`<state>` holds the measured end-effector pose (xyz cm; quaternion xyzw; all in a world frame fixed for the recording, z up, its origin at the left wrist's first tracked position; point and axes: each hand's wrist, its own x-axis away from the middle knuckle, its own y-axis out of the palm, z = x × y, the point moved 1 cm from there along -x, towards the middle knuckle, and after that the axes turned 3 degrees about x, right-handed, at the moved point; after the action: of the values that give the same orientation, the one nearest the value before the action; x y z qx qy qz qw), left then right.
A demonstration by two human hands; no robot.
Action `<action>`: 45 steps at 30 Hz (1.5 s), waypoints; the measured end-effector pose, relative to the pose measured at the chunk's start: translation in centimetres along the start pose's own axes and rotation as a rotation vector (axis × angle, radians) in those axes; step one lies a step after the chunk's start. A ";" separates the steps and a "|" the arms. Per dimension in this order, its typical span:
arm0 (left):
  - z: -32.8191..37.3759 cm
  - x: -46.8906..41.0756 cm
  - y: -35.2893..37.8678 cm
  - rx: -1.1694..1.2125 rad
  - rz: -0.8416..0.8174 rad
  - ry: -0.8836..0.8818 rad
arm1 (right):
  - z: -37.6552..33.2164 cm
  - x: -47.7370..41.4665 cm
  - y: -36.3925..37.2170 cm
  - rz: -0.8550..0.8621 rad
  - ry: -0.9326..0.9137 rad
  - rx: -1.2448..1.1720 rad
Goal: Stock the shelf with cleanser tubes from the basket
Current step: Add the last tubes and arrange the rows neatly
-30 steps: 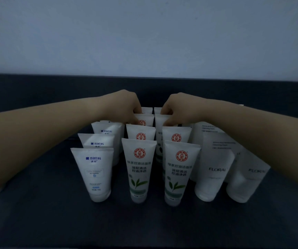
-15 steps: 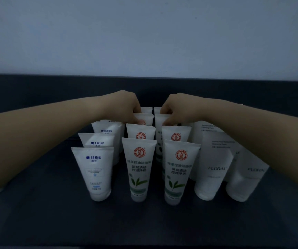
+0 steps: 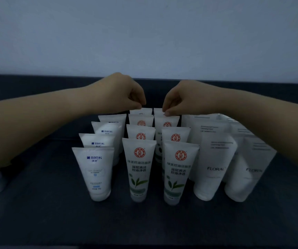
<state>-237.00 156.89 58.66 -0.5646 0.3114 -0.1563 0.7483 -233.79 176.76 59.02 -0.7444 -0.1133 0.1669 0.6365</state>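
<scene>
On the dark, matte shelf surface (image 3: 37,221), white cleanser tubes stand cap-down in rows, and I take the front green-leaf tube with the red round seal (image 3: 139,169) as my landmark. Just right of it stands a matching green-leaf tube (image 3: 180,172), and behind the pair two files of the same red-seal tubes run back toward the pale wall (image 3: 144,33). Left of the landmark, four white tubes with blue lettering (image 3: 95,174) form a single file. Well to its right stand larger white tubes marked FLORAL (image 3: 214,159).

My left hand (image 3: 121,94) hovers over the rearmost tube of the landmark's file (image 3: 141,111), fingertips pinched together at its top edge; whether they grip it I cannot tell. My right hand (image 3: 182,97) does likewise above the rearmost tube of the neighbouring file (image 3: 158,111), thumb and finger closed at the crimp, contact uncertain.
</scene>
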 end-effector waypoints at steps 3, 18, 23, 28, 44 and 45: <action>0.8 1.0 -0.2 0.038 -0.022 0.048 | -0.3 1.0 -0.4 0.049 -0.024 0.015; 1.2 2.2 2.7 -0.017 -0.283 0.009 | -1.1 2.3 2.2 -0.191 -0.007 0.164; 1.2 1.9 2.8 -0.038 -0.268 -0.040 | -0.8 1.8 2.6 -0.141 0.011 0.153; 1.2 1.5 3.0 -0.064 -0.257 -0.065 | -1.0 1.5 2.8 -0.113 0.012 0.154; 0.8 1.1 2.9 -0.069 -0.278 -0.065 | -1.0 1.1 2.9 -0.099 0.018 0.125; 0.8 1.1 2.9 -0.071 -0.281 -0.066 | -1.0 1.1 2.9 -0.101 0.018 0.122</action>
<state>-235.96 157.77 55.77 -0.6336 0.2098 -0.2294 0.7084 -232.48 175.83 56.22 -0.6991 -0.1350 0.1345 0.6892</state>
